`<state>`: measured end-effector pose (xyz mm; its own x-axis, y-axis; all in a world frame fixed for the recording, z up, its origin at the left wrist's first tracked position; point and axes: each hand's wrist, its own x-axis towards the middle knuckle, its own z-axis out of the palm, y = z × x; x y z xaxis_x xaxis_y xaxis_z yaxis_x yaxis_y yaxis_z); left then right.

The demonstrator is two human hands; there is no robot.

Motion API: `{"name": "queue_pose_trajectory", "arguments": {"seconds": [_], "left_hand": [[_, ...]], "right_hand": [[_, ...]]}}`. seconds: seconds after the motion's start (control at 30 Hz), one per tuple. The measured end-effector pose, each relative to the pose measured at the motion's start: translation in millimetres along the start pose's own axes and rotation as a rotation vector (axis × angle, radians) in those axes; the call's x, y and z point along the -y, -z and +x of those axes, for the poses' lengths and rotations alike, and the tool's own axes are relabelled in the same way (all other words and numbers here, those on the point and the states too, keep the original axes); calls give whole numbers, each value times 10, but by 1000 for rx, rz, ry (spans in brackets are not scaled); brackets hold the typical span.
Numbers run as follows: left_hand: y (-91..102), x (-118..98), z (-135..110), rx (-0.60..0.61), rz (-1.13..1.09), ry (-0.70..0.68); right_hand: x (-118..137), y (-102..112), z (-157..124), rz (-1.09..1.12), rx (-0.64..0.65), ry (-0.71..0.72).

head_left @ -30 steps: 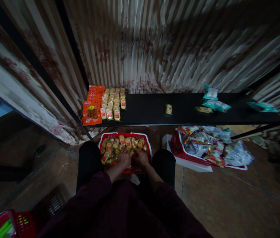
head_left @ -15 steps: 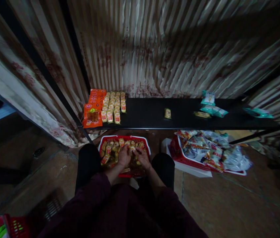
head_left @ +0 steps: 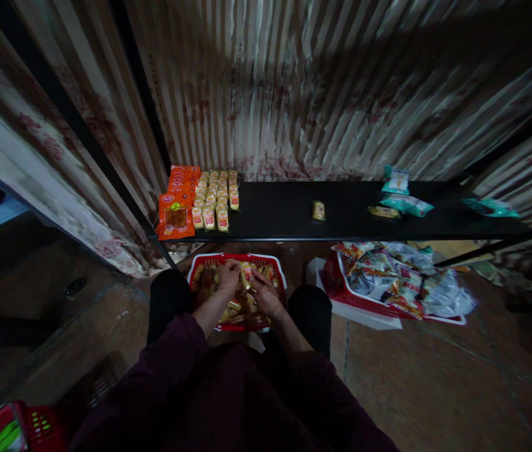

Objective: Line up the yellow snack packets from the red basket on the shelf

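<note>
Between my knees stands a red basket (head_left: 275,258) with a white rim, filled with small yellow-wrapped snack packs. Both hands are over it. My left hand (head_left: 228,277) is closed, its fingertips at the left side of a snack pack (head_left: 246,271) with a red and white label. From the right, my right hand (head_left: 266,296) has its fingers against the same pack. The finger undersides are hidden. Above the basket, on a black shelf (head_left: 275,210), similar packs (head_left: 214,199) stand in close rows beside orange snack bags (head_left: 175,213).
A single yellow pack (head_left: 319,211) lies mid-shelf. Teal packets (head_left: 407,204) and another yellow pack (head_left: 384,212) lie farther right. Under the shelf, a second red basket (head_left: 336,279) holds several larger bags. Another red basket (head_left: 42,427) is at the lower left. Shelf posts and a striped curtain surround the shelf.
My hands have moved slightly apart, the left one up and to the left. The labelled pack now shows more clearly between them. The view has tilted a little.
</note>
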<state>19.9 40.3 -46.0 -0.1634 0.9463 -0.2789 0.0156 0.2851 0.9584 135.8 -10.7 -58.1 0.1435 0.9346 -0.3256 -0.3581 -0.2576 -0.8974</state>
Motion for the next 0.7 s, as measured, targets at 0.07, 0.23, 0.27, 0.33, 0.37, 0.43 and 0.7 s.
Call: {"name": "queue_pose_trajectory", "arguments": {"seconds": [0.07,0.23,0.27,0.33,0.37,0.43,0.7], "left_hand": [[13,-29,21,-15,-52,19],[33,-124,58,-53,-169,63],[36,-141,61,-56,-187,67],[41,-173,62,-55,-218,67],[43,-188,61,-53,-232,64],[45,-213,57,-49,-255,60],[20,-262,73,-57,-283,64]], "right_hand": [[14,-20,-35,67,17,-65],[73,-91,-98,123,51,-62],[83,-107,-102,120,51,-53],[98,-139,-105,120,44,-32],[105,-155,-105,121,37,-24],[117,-181,-110,123,16,-15],[155,-214,-161,114,3,-16]]}}
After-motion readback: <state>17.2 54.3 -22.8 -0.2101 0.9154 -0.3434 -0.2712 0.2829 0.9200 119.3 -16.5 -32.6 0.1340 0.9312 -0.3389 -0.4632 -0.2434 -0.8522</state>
